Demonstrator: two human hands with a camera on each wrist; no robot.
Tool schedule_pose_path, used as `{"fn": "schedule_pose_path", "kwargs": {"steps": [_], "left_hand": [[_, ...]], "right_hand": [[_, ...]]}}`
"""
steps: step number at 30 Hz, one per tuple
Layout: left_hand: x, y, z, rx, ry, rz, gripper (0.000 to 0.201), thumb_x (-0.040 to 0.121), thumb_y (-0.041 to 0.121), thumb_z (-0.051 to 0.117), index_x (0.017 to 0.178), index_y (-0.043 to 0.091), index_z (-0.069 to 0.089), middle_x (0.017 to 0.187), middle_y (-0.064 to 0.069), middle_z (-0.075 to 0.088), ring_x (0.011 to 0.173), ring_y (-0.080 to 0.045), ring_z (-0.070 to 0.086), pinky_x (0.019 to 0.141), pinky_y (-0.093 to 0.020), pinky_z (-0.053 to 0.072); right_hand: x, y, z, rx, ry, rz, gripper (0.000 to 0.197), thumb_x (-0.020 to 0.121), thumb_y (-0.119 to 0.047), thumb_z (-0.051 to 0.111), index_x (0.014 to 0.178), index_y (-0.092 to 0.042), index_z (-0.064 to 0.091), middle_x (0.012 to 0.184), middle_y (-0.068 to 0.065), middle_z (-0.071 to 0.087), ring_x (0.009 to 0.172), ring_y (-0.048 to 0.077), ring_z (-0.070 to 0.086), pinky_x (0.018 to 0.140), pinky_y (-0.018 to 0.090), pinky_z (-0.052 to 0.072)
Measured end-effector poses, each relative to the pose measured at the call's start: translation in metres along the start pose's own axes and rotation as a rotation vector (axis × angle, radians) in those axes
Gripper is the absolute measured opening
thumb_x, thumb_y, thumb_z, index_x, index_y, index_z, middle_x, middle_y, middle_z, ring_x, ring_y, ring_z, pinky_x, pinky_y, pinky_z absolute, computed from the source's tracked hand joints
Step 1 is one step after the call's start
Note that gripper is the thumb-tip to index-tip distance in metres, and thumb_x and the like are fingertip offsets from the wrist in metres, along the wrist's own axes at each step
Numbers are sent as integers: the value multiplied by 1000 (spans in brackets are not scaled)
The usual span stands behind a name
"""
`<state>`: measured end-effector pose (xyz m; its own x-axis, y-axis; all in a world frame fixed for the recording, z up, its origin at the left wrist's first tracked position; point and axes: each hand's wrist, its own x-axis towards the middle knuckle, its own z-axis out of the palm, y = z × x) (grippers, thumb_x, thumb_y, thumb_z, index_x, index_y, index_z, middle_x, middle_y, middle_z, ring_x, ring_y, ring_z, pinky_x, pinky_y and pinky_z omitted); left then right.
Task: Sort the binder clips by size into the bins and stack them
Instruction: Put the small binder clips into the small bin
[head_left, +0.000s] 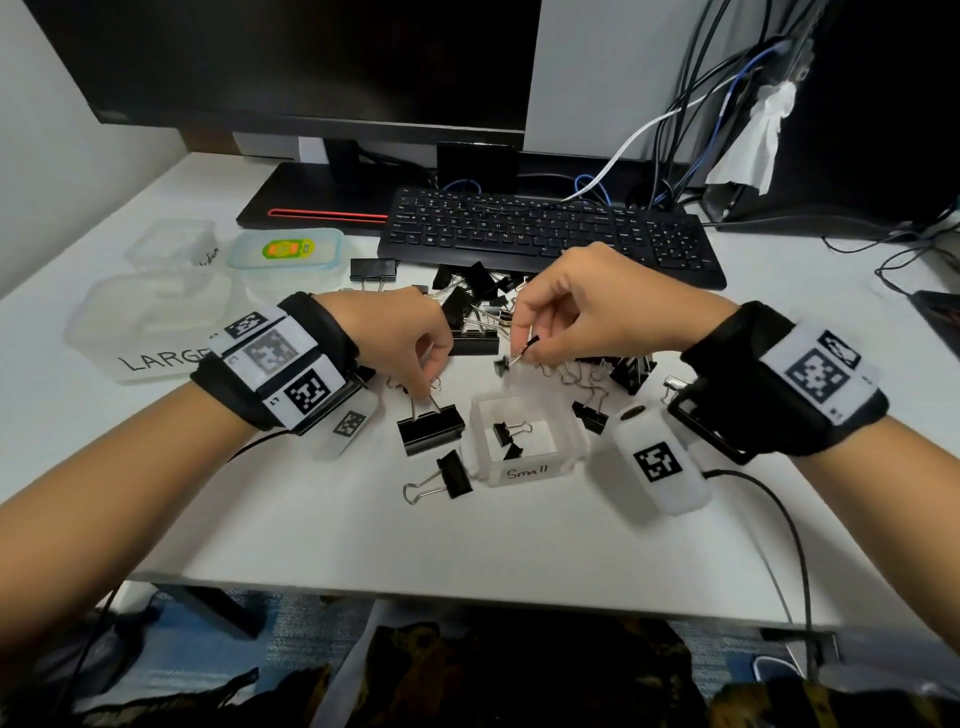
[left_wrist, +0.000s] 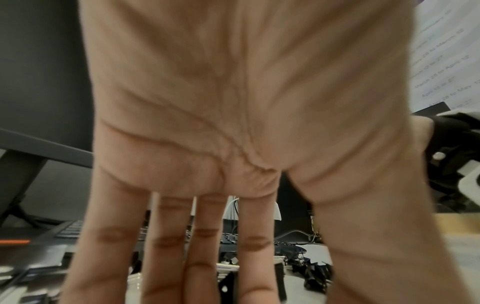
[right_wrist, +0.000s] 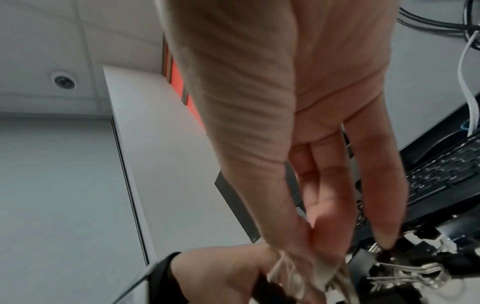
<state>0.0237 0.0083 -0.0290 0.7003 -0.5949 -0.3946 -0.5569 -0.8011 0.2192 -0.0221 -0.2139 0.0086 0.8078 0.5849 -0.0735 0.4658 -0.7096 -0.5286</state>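
My left hand (head_left: 423, 387) reaches down and pinches the wire handles of a large black binder clip (head_left: 430, 428) that stands on the white table. My right hand (head_left: 524, 348) pinches a small black clip (head_left: 503, 364) by its wire handle, held in the air just above the far rim of the bin marked "Small" (head_left: 571, 441). Two small clips (head_left: 506, 434) lie inside that bin. Behind both hands lies a pile of black clips (head_left: 475, 301). In the right wrist view, blurred wire handles (right_wrist: 285, 275) show at the thumb and fingers. The left wrist view is filled by my palm (left_wrist: 233, 102).
The bin marked "LARGE" (head_left: 150, 338) and a medium bin (head_left: 176, 244) stand at the left, with a blue-rimmed lid (head_left: 285, 252) beside them. A loose clip (head_left: 441, 480) lies left of the Small bin. Keyboard (head_left: 545, 234) and monitor (head_left: 311, 62) stand behind; cables (head_left: 701, 130) hang at right.
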Motion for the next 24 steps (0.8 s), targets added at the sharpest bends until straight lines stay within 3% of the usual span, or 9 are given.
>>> {"fn": "schedule_pose_path", "kwargs": {"steps": [3,5,8,11,14,17,19,22,24], "left_hand": [[-3,1,-1,-32,39,26,17,69,31,82,69,24,66,83,2,65,79,-15,63,77,-42,55],[-4,3,-2,-34,79,39,15,71,27,81,72,24,66,85,7,61,83,-13,59,80,-40,53],[-5,6,-5,-63,80,36,14,75,20,77,73,22,63,79,4,67,76,-16,65,75,-42,56],[-4,7,-6,-76,67,19,13,81,12,72,77,18,60,71,9,64,62,-8,65,67,-36,57],[-1,7,-4,-106,72,12,14,81,6,70,79,15,59,61,12,60,51,-1,61,56,-27,52],[-1,7,-4,-150,33,53,22,79,5,71,84,22,59,74,9,64,63,-13,62,60,-31,54],[-2,8,-5,-208,-3,76,27,81,4,69,90,29,63,84,2,64,67,-19,62,64,-35,57],[-3,11,-5,-249,-31,72,31,85,-1,64,94,28,71,88,-5,61,56,-9,61,57,-25,56],[-2,12,-4,-267,-28,37,27,85,-1,64,91,24,73,87,-5,62,54,-9,64,57,-26,56]], "right_hand": [[-10,-6,-1,37,-62,-10,8,80,-13,77,84,-20,77,67,-1,72,55,-2,64,56,7,43],[-13,-6,2,7,-94,-2,9,80,-13,77,84,-22,77,67,-3,72,56,0,64,56,15,49],[-16,-5,6,-28,-126,14,9,80,-16,77,86,-23,77,65,-5,71,56,5,64,56,23,51],[-17,-6,8,-20,-142,11,12,81,-14,76,90,-22,77,65,-7,70,55,-1,63,54,10,44],[-19,-7,7,-35,-142,18,10,79,-23,79,89,-25,76,68,-10,71,56,-2,61,54,12,45],[-20,-4,3,-54,-58,11,13,76,-33,81,85,-27,75,73,-9,73,61,-3,62,57,9,42],[-21,1,-1,-60,-5,34,18,71,-42,82,84,-31,74,75,-10,71,65,0,62,61,14,47],[-23,9,1,-56,-51,104,26,68,-47,82,88,-33,74,74,-11,69,62,1,62,60,23,51],[-24,13,6,-10,-91,141,21,72,-42,81,89,-30,75,71,-9,71,58,3,63,58,32,56]]}}
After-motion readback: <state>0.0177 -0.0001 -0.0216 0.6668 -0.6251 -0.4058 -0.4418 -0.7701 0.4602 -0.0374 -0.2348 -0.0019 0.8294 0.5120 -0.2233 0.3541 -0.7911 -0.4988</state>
